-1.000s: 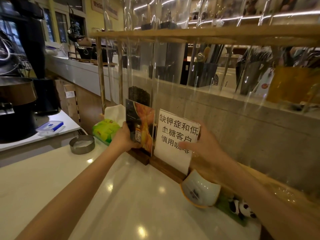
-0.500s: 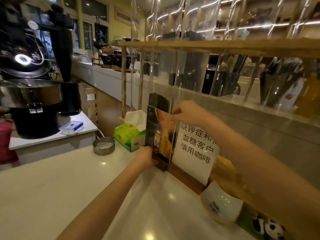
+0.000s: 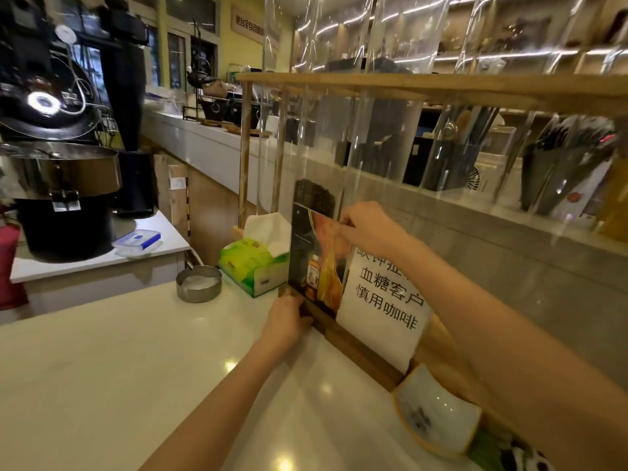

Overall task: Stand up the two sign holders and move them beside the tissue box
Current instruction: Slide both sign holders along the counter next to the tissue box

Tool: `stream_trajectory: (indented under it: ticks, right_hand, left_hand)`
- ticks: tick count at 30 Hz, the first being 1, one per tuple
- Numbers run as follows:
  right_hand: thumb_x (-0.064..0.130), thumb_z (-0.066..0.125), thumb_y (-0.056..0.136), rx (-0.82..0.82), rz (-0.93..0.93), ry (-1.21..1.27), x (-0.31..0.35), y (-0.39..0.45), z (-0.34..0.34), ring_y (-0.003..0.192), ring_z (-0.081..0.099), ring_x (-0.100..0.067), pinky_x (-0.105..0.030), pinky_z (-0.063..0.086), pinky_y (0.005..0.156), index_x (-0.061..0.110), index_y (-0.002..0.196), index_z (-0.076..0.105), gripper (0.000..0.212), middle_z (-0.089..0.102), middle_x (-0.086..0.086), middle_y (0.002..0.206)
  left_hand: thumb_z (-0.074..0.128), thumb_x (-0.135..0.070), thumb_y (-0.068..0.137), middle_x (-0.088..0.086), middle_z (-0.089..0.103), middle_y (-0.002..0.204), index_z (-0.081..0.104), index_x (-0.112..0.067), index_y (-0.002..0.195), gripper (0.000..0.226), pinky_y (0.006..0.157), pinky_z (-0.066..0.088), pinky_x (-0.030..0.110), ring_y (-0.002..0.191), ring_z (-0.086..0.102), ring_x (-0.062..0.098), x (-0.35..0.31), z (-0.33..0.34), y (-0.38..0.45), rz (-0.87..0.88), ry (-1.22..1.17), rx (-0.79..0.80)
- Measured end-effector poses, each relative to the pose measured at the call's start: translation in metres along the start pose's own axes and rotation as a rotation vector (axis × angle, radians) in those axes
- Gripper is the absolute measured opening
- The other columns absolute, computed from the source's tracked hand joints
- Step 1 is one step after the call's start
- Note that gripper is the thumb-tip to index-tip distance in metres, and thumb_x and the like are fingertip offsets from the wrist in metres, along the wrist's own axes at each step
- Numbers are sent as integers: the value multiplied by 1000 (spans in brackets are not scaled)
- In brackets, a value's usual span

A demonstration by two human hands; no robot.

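Observation:
Two sign holders stand upright side by side on the white counter, each in a wooden base. The left one shows a dark and orange drink advert and stands right next to the green tissue box. The right one is a white sheet with black Chinese characters. My left hand grips the wooden base at the advert holder's lower left corner. My right hand pinches the advert holder's top edge; my right forearm hides the upper part of the white sign.
A round metal tin sits left of the tissue box. A white ceramic dish lies right of the signs, by a panda figure. A clear screen with a wooden frame rises behind. A black machine stands on a lower table at the left.
My right hand left the white sign's face and moved up onto the advert holder's top edge. My left hand dropped from the advert's side to its wooden base. The view shifted.

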State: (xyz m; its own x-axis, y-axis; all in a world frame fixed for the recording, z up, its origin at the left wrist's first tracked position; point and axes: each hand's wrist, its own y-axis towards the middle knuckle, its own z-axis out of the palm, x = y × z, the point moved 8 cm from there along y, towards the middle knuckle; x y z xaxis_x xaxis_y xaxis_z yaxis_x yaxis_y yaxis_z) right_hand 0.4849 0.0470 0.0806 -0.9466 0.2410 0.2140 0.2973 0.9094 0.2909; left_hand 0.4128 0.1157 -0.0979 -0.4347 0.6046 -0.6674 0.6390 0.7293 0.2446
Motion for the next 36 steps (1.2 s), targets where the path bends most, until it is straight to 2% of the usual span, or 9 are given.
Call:
stream_trajectory:
  ticks: [7,10,13,15,18,23,26,30,36]
  right_hand:
    - [16,48,92,2,50,51,-8,2,1,59,51,-14,-17,36,49,-3,93,62,25,58,-9,76]
    - [17,49,91,-2,61,35,-8,2,1,69,56,-20,-22,42,55,-5,97,63,27,66,-20,91]
    - [26,49,91,36,63,36,-7,-4,-2,69,59,-22,-25,46,59,-4,98,64,34,66,-16,87]
    - [36,50,89,53,82,37,-11,-13,-8,79,66,-31,-34,52,65,-4,98,64,43,68,-19,91]
    - [42,58,82,57,91,17,-18,-29,-22,93,65,-41,-50,53,84,-8,99,63,54,68,-27,102]
    - [22,61,84,35,81,33,-26,-53,-28,74,66,-19,-27,55,66,2,101,67,26,72,-13,95]
    - [19,60,85,-19,78,24,-25,-55,-29,82,68,-23,-36,57,73,2,100,68,24,73,-15,96]
    - [17,59,86,-39,101,7,-25,-53,-30,83,68,-27,-41,57,74,-1,96,68,22,72,-18,92]
    - [16,59,85,-57,116,20,-24,-55,-31,81,68,-25,-38,57,74,-2,96,69,22,72,-17,93]
  left_hand:
    - [64,-15,77,12,53,111,67,-6,97,23,84,49,34,96,56,26,-1,7,3,3,27,22]
    - [65,-18,77,12,50,113,64,-6,101,26,85,49,34,96,56,25,-2,9,1,14,59,45]
    - [62,-26,80,9,51,113,64,-11,104,28,81,46,30,94,53,20,-3,10,-1,16,103,87]
    - [58,-31,81,7,54,115,64,-16,109,32,81,43,28,100,53,21,-9,11,-4,53,176,117]
    - [54,-30,85,5,58,121,62,-17,115,34,88,46,31,111,55,23,-21,15,-13,123,238,150]
    - [51,-21,87,1,59,130,63,-18,116,32,93,47,33,116,55,21,-40,21,-30,217,213,109]
    - [50,-19,89,1,58,133,61,-16,120,33,97,43,31,120,53,19,-45,22,-33,216,190,97]
    - [49,-20,90,1,55,136,58,-18,123,35,99,41,31,124,50,19,-45,19,-34,199,201,98]
    - [48,-22,90,0,51,140,56,-19,126,36,100,42,32,126,47,20,-44,21,-35,162,198,106]
